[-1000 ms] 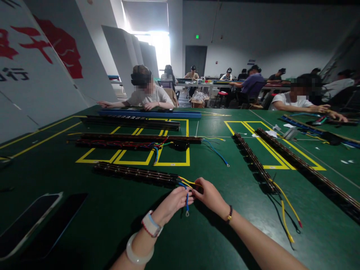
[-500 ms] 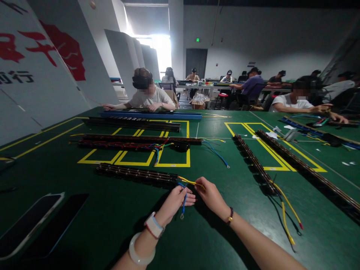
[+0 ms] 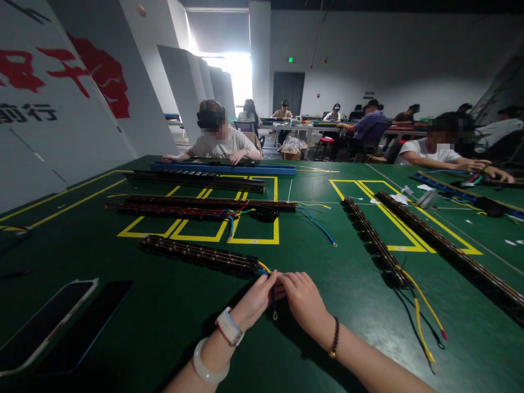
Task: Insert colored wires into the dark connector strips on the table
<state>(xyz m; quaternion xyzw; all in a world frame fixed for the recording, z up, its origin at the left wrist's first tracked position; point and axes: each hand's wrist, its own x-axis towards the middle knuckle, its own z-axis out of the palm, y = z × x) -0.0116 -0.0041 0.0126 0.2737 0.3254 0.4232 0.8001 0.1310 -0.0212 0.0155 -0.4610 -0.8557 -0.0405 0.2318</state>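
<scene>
In front of me lies a long dark track-like strip [image 3: 200,255] with copper-coloured lines along it. Yellow and blue cables [image 3: 264,267] run out of its right end and into my fingers. My left hand [image 3: 257,301] is closed on these cables, thumb uppermost. My right hand [image 3: 306,299] meets it fingertip to fingertip, pinching the cables; its grip is partly hidden. A dark blue cable end with a ring terminal [image 3: 275,315] hangs below the hands.
Two phone-like slabs, one a pale-edged phone [image 3: 49,322], lie at the left. Beyond are a wired strip [image 3: 176,212] and a blue rail [image 3: 221,168]. At the right, another strip [image 3: 374,240] trails yellow cables [image 3: 421,327]. Co-workers [image 3: 223,139] sit across the table.
My hands have come together at the cables, the right moving left and its fingers closing in beside the left. The blue cable's ring end has shifted slightly right. My left fingers have curled in.
</scene>
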